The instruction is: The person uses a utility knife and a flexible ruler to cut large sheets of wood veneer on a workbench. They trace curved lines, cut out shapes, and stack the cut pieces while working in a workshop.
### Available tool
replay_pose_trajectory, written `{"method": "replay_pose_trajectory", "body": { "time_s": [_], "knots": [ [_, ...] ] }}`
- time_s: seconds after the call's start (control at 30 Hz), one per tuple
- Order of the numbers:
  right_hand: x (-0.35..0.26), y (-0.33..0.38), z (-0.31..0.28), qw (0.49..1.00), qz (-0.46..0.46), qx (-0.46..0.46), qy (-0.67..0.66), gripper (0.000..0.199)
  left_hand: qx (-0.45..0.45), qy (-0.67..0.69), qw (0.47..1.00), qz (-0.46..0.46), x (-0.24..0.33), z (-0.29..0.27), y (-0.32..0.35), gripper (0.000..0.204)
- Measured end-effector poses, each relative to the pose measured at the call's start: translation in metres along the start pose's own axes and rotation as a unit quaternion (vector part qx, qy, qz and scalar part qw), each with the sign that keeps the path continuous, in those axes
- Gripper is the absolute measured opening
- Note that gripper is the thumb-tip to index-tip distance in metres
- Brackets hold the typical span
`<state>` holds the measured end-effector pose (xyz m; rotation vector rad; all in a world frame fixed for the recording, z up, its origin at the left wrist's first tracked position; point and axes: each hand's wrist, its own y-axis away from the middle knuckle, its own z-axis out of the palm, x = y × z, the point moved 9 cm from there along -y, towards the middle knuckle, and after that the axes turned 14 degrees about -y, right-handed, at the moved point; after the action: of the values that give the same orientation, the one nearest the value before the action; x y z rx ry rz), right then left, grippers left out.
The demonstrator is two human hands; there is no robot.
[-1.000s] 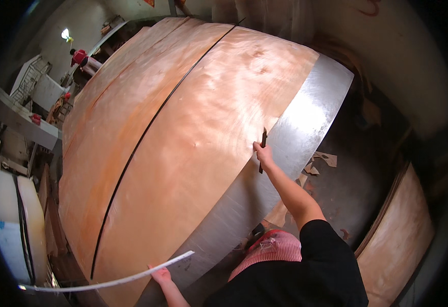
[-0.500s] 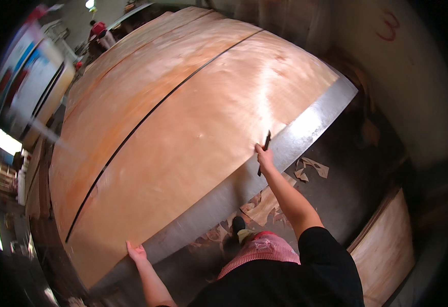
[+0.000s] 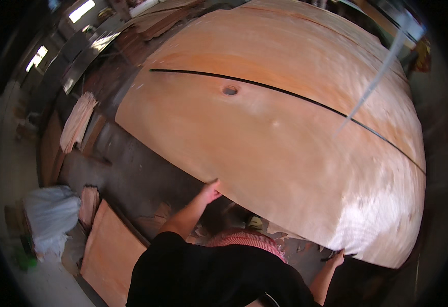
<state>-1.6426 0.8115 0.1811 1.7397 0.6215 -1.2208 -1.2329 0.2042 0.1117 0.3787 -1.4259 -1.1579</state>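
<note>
Gripping laid veneer sheet [image 3: 285, 163] with left fingers [image 3: 214, 186], dark tool [image 3: 328, 258] with right fingers [image 3: 340, 255]; knothole [image 3: 230, 90] at 12 o'clock unpatched.

Before us, from the centre out to 4 o'clock, we see a broad wood sheet [image 3: 265, 163] – thin, pale and mostly smooth, with a satin look that turns glossy and faintly rippled at 4 o'clock. Toward 12 o'clock its face breaks at a dark, rough-edged knot mark [image 3: 230, 90]. The black strip [image 3: 285, 94] running from 11 to 3 o'clock looks smooth. At 9 o'clock we find a wood scrap [image 3: 78, 123], rough and ragged; at 8, a whitish bundle [image 3: 52, 210] of crumpled plastic or cloth – we cannot tell which. At 6 o'clock, the black shirt [image 3: 208, 276] is matt cloth, the striped apron [image 3: 247, 239] likewise fabric.
</note>
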Motion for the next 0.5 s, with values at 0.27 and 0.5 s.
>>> {"method": "replay_pose_trajectory", "body": {
  "time_s": [0.27, 0.5],
  "knots": [
    [-0.034, -0.040, -0.002, 0.972, -0.101, -0.008, 0.214, 0.046, 0.094, 0.006, 0.991, -0.091, -0.049, 0.020, 0.007, 0.029],
    [-0.216, 0.177, 0.268, 0.901, -0.176, -0.397, 0.012, 0.027, 0.123, -0.135, 0.982, -0.053, -0.073, -0.019, 0.030, 0.029]
  ]
}}
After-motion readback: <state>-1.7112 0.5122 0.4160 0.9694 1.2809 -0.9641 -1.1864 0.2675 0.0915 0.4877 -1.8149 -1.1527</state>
